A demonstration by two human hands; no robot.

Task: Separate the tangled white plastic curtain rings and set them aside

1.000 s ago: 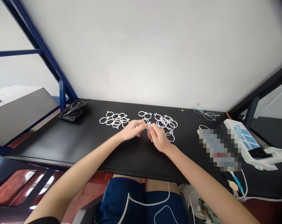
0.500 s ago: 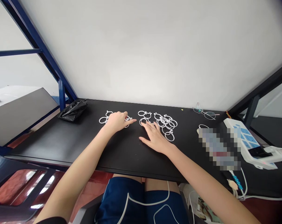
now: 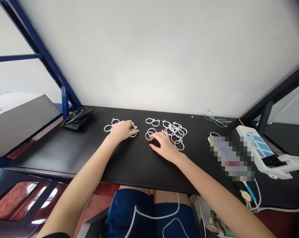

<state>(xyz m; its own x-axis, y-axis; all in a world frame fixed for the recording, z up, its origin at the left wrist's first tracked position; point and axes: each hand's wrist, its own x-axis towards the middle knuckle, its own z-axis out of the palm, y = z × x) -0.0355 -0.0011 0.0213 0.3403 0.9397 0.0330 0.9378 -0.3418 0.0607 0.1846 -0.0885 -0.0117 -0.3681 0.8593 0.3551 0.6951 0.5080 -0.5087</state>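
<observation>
The white plastic rings [image 3: 108, 128] hook together easily, so a careless sideways drag could snag the loops and scatter them across the surface [image 3: 45, 158]. The left grip [image 3: 122, 130] lies open over the left cluster [image 3: 132, 134], while the open right grip [image 3: 163, 145] reaches the lone ring [image 3: 150, 134] beside the right-hand heap [image 3: 175, 130].

Plastic rings [image 3: 150, 134] lie on the desk [image 3: 52, 155], a bag [image 3: 77, 119] to their left, eyeglasses [image 3: 220, 122] and a power strip [image 3: 257, 148] to their right.

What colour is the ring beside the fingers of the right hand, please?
The ring is white, shown best in the head view against the black tabletop.
</observation>
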